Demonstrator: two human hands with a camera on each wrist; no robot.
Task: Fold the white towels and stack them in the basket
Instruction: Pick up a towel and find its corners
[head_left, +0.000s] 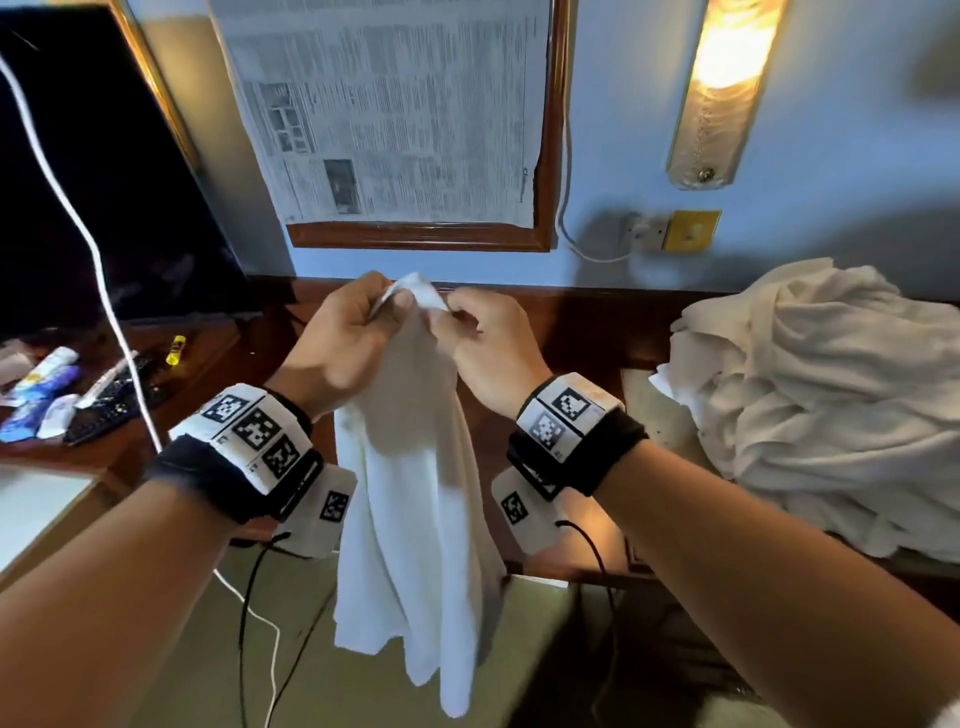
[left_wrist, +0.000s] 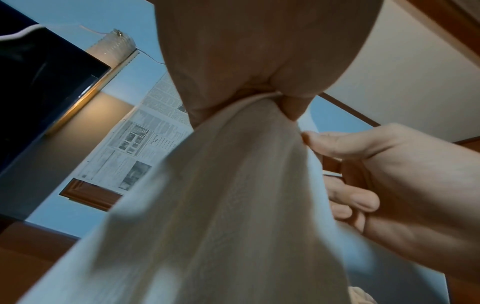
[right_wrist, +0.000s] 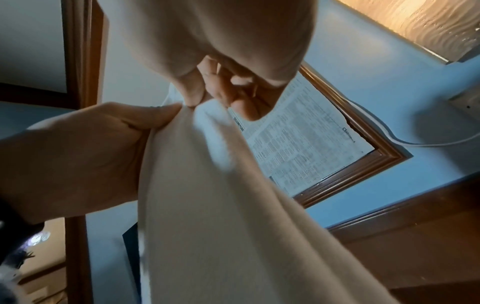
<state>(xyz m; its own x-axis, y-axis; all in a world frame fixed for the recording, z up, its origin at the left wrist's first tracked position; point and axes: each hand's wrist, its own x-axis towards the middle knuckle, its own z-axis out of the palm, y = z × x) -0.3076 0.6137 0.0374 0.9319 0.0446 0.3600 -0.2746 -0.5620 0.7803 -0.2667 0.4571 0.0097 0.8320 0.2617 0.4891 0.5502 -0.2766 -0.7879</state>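
Up in front of the framed newspaper (head_left: 384, 109) on the blue wall, the left hand (head_left: 337, 343) and right hand (head_left: 488, 348) meet at the top corner of 1 soft white cloth towel (head_left: 415, 519), which hangs limp above the dark wooden tabletop (head_left: 571, 332). Each grip is narrow, finger and thumb pinching the towel's upper edge. A rumpled heap of white towels (head_left: 821, 395) lies to the right on the tabletop.
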